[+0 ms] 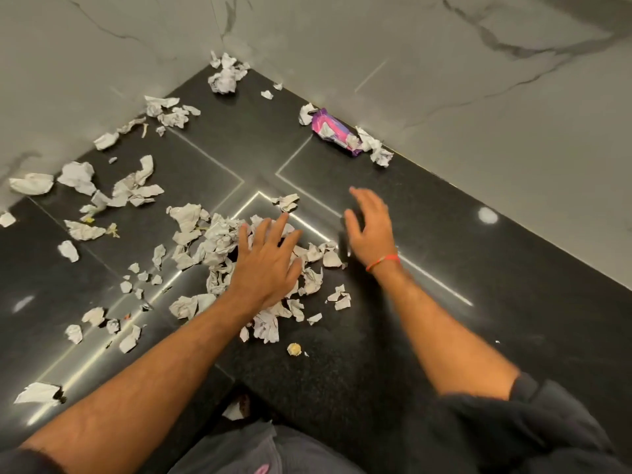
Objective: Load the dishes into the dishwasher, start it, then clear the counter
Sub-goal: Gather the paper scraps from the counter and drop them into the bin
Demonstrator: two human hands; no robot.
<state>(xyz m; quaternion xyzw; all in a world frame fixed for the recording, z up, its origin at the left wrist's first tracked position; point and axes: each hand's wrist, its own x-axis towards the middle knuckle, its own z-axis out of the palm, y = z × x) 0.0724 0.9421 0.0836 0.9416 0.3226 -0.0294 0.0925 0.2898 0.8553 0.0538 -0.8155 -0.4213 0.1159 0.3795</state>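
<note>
From the head camera, looking down: a black speckled counter [427, 254] runs into a corner where two pale marble-look walls [444, 63] meet at about twelve o'clock. Crumpled scraps of white paper are scattered over it, thickest in a central heap [219, 237] just ahead of the person.

The left hand [266, 261] lies palm down on the right edge of that heap, fingers straight and fanned out toward twelve o'clock, pressing on the paper rather than curling round any of it. More scraps poke out from under the palm and wrist at six o'clock of the hand.

The right hand [371, 227] sits just beside it at three o'clock, a little blurred, fingers loosely spread and lifted, with nothing held. A red thread band [383, 261] circles its wrist. Whether the palm edge touches the counter I cannot tell.

At one o'clock from the hands, against the right wall, lies a purple and pink wrapper [333, 130] with crumpled paper at both its ends. In the far corner at twelve o'clock sits a paper wad [224, 78]. Loose pieces trail off to nine and ten o'clock along the left wall, and a larger torn piece [37, 393] lies at seven o'clock. A small yellowish crumb [294, 348] rests near the counter's front edge, at six o'clock of the left hand.

Dark sleeves [547, 422] frame the bottom of the view.
</note>
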